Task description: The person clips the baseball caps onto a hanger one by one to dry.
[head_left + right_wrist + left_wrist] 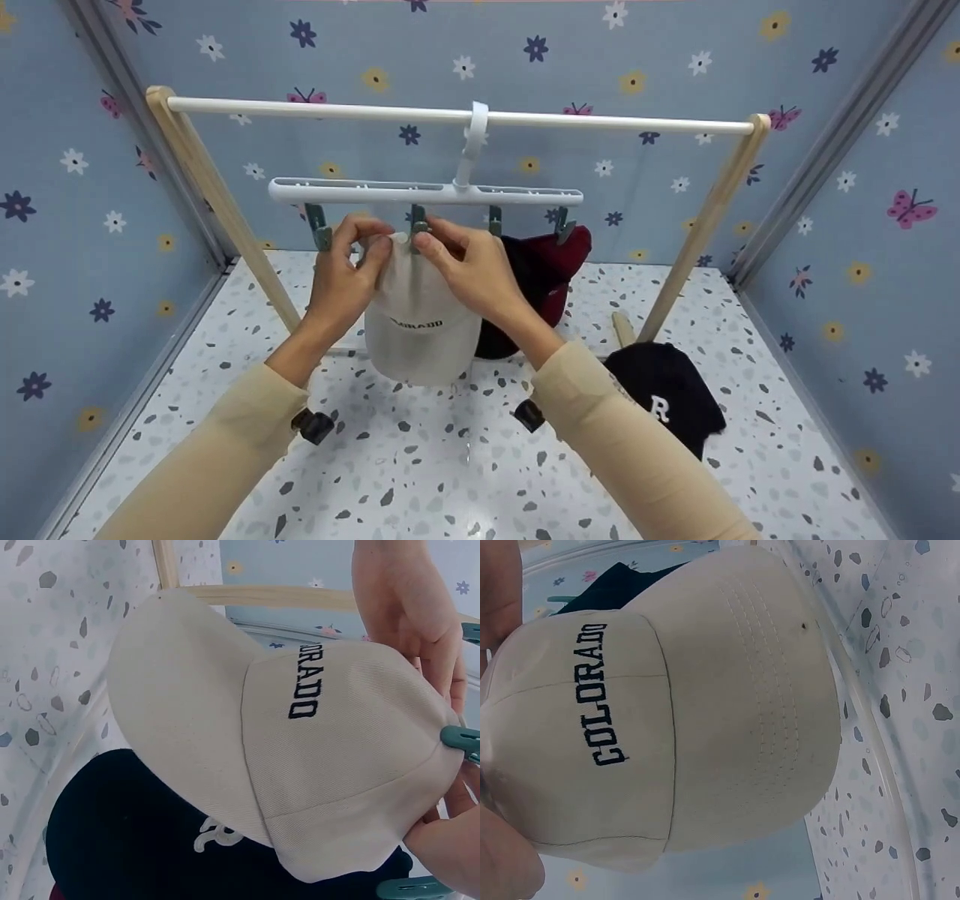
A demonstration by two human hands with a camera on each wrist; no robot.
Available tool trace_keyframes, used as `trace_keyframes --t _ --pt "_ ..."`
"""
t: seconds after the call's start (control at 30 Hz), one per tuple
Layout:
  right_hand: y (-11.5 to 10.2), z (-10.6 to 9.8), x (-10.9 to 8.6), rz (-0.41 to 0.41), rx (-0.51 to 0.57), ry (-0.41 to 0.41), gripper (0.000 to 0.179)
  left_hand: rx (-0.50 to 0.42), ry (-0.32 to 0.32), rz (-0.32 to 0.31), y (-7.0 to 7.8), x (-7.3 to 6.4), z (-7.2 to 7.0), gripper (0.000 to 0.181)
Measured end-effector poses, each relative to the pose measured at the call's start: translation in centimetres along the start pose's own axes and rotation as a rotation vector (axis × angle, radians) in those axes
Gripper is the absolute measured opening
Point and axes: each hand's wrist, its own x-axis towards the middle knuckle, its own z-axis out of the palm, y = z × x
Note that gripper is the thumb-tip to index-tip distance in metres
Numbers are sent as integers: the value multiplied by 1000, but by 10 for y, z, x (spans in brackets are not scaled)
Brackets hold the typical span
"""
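A cream baseball cap with dark COLORADO lettering hangs brim down under a white hanger. My left hand pinches the left side of its crown. On the other side my right hand pinches the crown, its thumb beside a green clip. In the right wrist view that clip sits on the top of the crown between both hands. The left wrist view shows the cap's front and brim; fingertips behind the crown are partly hidden.
A white rail on wooden posts carries the hanger. Right of the cream cap hang a black cap and a dark red cap, partly covered. Another black cap with a white R lies on the speckled floor. A green clip hangs far left.
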Motion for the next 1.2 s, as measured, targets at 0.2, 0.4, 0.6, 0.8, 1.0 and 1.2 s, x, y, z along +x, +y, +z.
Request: trace_keyframes --t 0.2,0.4,0.6,0.8,1.0,1.2 --pt "1 -3 -7 -47 -37 -33 48 -19 8 10 -1 -1 -2 22" --pt "5 -7 -12 -108 -56 -23 42 -17 13 19 -2 -1 -5 24" --pt "7 -8 -19 -161 -93 -7 42 -31 5 7 -1 -3 -7 28" --pt "10 -11 -24 -223 -149 13 41 -28 16 25 -2 -6 -8 30" --pt "15 -17 -33 -253 -200 42 42 -30 52 40 -4 -12 -11 32" --pt "23 -28 -44 -253 -170 64 40 -20 70 26 -5 -26 -18 35"
